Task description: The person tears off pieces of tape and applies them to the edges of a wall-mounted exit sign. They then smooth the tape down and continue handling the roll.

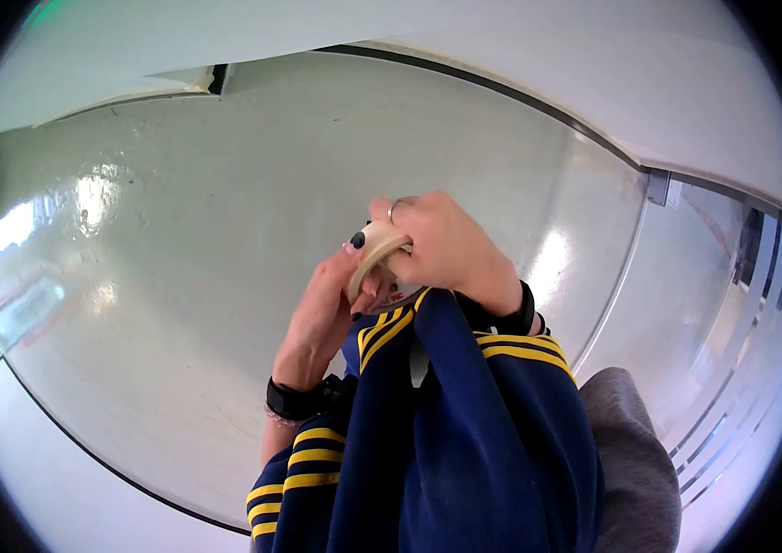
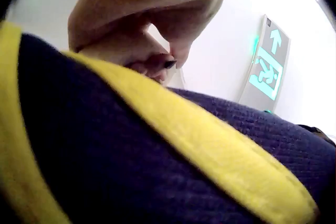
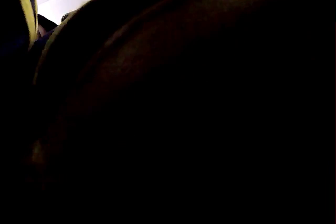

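A cream roll of tape (image 1: pixel 376 247), which looks like masking tape, is held up in front of the body in the head view. Red print shows near its lower edge. My left hand (image 1: pixel 322 300) grips the roll from the left, its dark-nailed thumb on the outer face and fingertips showing through the ring. On the other side, my right hand (image 1: pixel 451 241), with a ring on one finger, curls over the roll's upper right rim, its fingertips partly hidden. In the left wrist view the left hand (image 2: pixel 152 3) arches above the sleeve; the roll is mostly hidden there.
A navy sleeve with yellow stripes (image 2: pixel 173 129) blocks much of the left wrist view, and dark fabric (image 3: pixel 157 50) fills most of the right one. Below the hands spreads a glossy grey floor (image 1: pixel 179 276), bounded by white walls. A green exit sign (image 2: pixel 268 66) hangs on a wall.
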{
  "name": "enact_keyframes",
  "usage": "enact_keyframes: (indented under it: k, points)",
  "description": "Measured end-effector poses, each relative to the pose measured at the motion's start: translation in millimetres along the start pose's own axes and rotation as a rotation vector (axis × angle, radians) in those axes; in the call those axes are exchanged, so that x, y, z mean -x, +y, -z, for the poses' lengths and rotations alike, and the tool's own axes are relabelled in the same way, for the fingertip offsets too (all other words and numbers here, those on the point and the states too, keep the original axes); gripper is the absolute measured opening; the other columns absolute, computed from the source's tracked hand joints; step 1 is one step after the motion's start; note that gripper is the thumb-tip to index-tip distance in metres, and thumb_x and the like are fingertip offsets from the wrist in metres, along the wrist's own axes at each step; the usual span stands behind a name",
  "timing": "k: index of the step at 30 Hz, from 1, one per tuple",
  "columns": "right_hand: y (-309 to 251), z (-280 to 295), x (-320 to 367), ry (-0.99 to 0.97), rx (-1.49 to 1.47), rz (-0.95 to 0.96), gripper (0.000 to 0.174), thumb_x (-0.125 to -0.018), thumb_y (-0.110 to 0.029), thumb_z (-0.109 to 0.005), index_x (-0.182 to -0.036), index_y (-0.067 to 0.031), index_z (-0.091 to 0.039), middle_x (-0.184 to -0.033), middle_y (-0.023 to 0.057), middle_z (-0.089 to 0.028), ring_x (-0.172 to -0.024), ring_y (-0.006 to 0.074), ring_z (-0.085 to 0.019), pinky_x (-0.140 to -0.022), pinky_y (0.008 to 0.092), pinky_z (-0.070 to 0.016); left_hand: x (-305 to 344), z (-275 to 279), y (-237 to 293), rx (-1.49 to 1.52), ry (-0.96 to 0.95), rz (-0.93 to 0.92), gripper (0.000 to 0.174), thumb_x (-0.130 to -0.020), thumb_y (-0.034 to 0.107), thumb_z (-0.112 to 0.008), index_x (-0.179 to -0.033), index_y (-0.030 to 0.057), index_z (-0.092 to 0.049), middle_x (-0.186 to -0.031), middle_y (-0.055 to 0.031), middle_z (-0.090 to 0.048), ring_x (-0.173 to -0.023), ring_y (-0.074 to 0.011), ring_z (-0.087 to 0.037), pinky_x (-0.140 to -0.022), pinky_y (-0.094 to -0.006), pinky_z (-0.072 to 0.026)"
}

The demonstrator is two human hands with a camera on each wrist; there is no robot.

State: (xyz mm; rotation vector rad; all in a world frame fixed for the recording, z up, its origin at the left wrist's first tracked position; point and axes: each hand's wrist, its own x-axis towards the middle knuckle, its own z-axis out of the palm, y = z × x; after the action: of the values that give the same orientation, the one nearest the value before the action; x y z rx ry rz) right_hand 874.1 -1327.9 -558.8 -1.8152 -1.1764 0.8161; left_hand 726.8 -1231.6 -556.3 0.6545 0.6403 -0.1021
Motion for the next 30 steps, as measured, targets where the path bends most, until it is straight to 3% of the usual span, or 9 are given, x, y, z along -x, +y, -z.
enact_keyframes:
  k: [8, 11, 14, 17, 19, 20, 22, 25, 30]
  points:
    - [3, -9, -3, -0.04, 0.163, 0.171, 0.018, -0.064, -0.014, -0.058, -0.078, -0.0034, -0.054, -0.07, 0.0163, -0.061, -0.067, 0.0366, -0.06, -0.06, 0.0423, -0.0484, -2, -6, 16, -0.265, 0.15, 0.101, 0.058, -0.096, 0.048, -0.039, -0.058, 0.0058, -0.053, -0.054, -0.0015, -0.048, -0.051, -0.0117, -0.041, -0.055, -0.0245, -0.0337]
    - [-1, -2, -2, 0.01, 0.12, 0.119, 0.018, -0.065, -0.013, -0.06, -0.08, -0.0044, -0.054, -0.071, 0.0153, -0.061, -0.069, 0.0349, -0.06, -0.06, 0.0418, -0.0483, -4, -3, 14, -0.038, 0.029, 0.059, 0.056, -0.095, 0.047, -0.036, -0.063, 0.0054, -0.053, -0.057, -0.0018, -0.05, -0.053, -0.0113, -0.043, -0.056, -0.0248, -0.0343]
    - [3, 1, -1, 0.063, 0.023, 0.13, 0.019, -0.065, -0.01, -0.063, -0.08, -0.005, -0.053, -0.073, 0.0137, -0.061, -0.07, 0.0343, -0.06, -0.059, 0.0405, -0.0476, 0, -14, 12, -0.159, 0.24, -0.025, 0.055, -0.095, 0.047, -0.029, -0.074, 0.0031, -0.056, -0.063, -0.0034, -0.053, -0.054, -0.0111, -0.042, -0.056, -0.0249, -0.034]
    - [-1, 4, -2, 0.037, -0.137, 0.079, 0.019, -0.067, -0.005, -0.064, -0.083, -0.005, -0.053, -0.072, 0.0098, -0.06, -0.066, 0.0261, -0.061, -0.057, 0.0349, -0.0462, 5, -9, 10, -0.23, 0.096, -0.092, 0.057, -0.096, 0.047, -0.024, -0.089, -0.0002, -0.056, -0.068, -0.0046, -0.054, -0.054, -0.0111, -0.041, -0.056, -0.0245, -0.0334]
    - [4, 0, -4, 0.087, -0.564, 0.041, 0.008, -0.074, -0.001, -0.057, -0.08, -0.0031, -0.054, -0.07, 0.0024, -0.053, -0.064, 0.0107, -0.051, -0.057, 0.0234, -0.0399, 5, -1, 6, -0.125, -0.051, -0.189, 0.069, -0.096, 0.053, -0.011, -0.076, 0.0042, -0.056, -0.047, -0.0004, -0.038, -0.048, -0.0148, -0.035, -0.065, -0.0269, -0.0366]
    - [9, -1, -4, 0.088, -0.563, 0.04, 0.008, -0.074, -0.001, -0.057, -0.08, -0.0031, -0.054, -0.07, 0.0024, -0.053, -0.064, 0.0107, -0.051, -0.057, 0.0234, -0.0399, 6, 3, 6, -0.124, -0.052, -0.188, 0.069, -0.096, 0.053, -0.011, -0.076, 0.0042, -0.056, -0.047, -0.0004, -0.038, -0.048, -0.0148, -0.035, -0.065, -0.0269, -0.0366]
    - [18, -3, -4, -0.062, -0.71, -0.017, 0.007, -0.077, -0.003, -0.056, -0.083, -0.002, -0.054, -0.074, -0.0007, -0.051, -0.07, 0.0057, -0.048, -0.06, 0.0217, -0.0388, 9, 9, 4, 0.077, -0.145, -0.269, 0.062, -0.096, 0.05, -0.023, -0.096, -0.0041, -0.055, -0.069, -0.0077, -0.053, -0.052, -0.0126, -0.041, -0.054, -0.0248, -0.0338]
    - [11, -4, -2, -0.11, -0.886, -0.108, 0.004, -0.079, -0.005, -0.054, -0.082, -0.0032, -0.052, -0.074, -0.0018, -0.049, -0.069, 0.0053, -0.046, -0.059, 0.0209, -0.0367, 10, 9, 5, 0.006, -0.171, -0.263, 0.066, -0.095, 0.055, -0.026, -0.096, -0.005, -0.054, -0.07, -0.0089, -0.053, -0.052, -0.0141, -0.044, -0.053, -0.025, -0.0351]
    - [16, -6, -3, -0.085, -0.88, -0.086, 0.002, -0.08, -0.005, -0.052, -0.081, -0.0049, -0.05, -0.075, -0.0031, -0.049, -0.067, 0.0038, -0.043, -0.056, 0.0205, -0.0338, 9, 6, 4, -0.008, -0.308, -0.245, 0.065, -0.093, 0.056, -0.031, -0.095, -0.0051, -0.054, -0.071, -0.0095, -0.054, -0.055, -0.0153, -0.048, -0.055, -0.025, -0.0378]
